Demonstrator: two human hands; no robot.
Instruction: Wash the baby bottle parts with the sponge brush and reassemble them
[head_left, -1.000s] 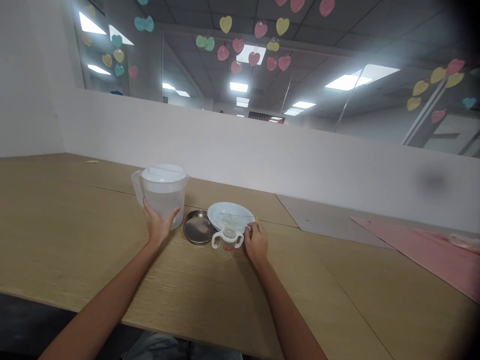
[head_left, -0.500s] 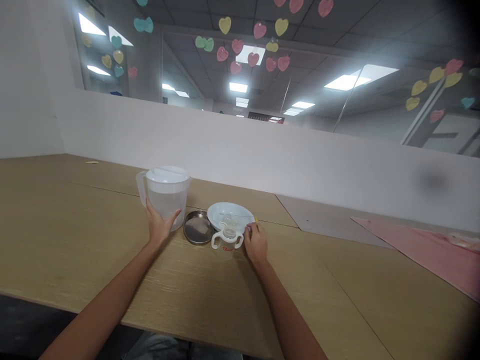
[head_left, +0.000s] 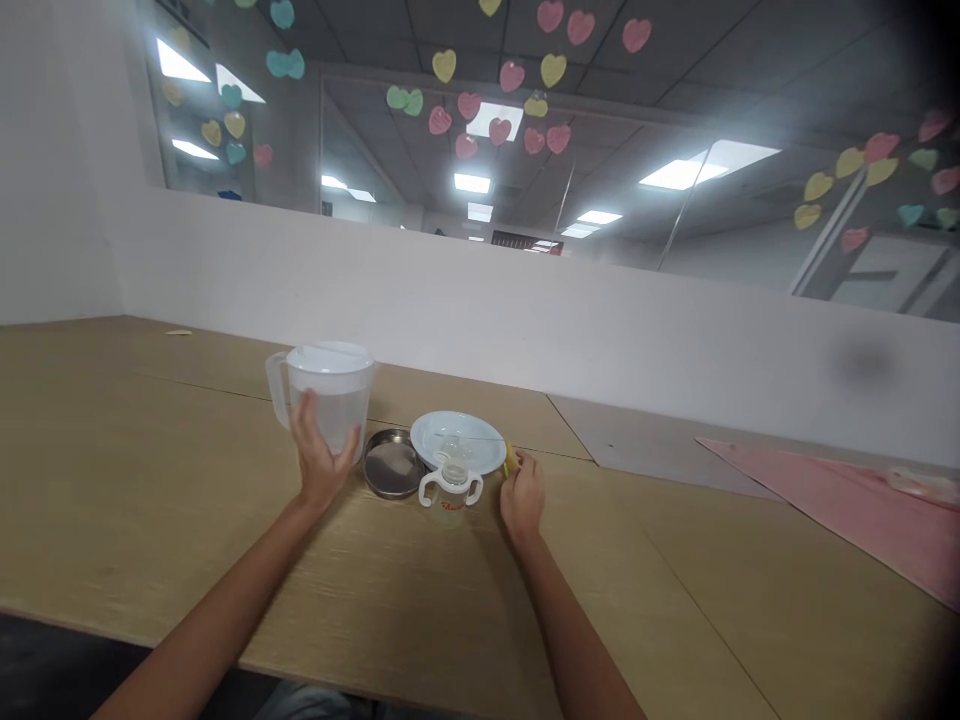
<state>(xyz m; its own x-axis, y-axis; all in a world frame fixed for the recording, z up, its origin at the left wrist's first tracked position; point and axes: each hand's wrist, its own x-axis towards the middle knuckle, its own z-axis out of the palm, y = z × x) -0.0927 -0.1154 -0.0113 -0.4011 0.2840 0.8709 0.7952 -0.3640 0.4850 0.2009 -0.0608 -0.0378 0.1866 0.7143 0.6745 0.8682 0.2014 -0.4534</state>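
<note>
A translucent white lidded pitcher [head_left: 341,405] holding clear liquid stands upright on the left. My left hand [head_left: 321,465] is in front of its side, thumb and fingers spread; I cannot tell whether it still touches. To its right sits a round, shallow metal dish [head_left: 392,470]. Beside that is a white plate [head_left: 491,455] with a clear item on it, whose kind I cannot make out. A clear baby bottle [head_left: 450,505] with two white handles stands before the plate. My right hand [head_left: 523,495] is closed on a slim yellow object [head_left: 511,460] at the plate's right edge.
All this stands on a wooden table [head_left: 405,600] with its near edge toward me. A pink cloth or mat [head_left: 840,500] lies at the far right, with a clear plastic packet [head_left: 922,485] on it. A low white wall [head_left: 465,310] runs behind the table.
My left hand's fingers have straightened and spread against the pitcher's side. My right hand has drawn slightly right, away from the bottle, and more of the yellow object shows. The view has tilted slightly.
</note>
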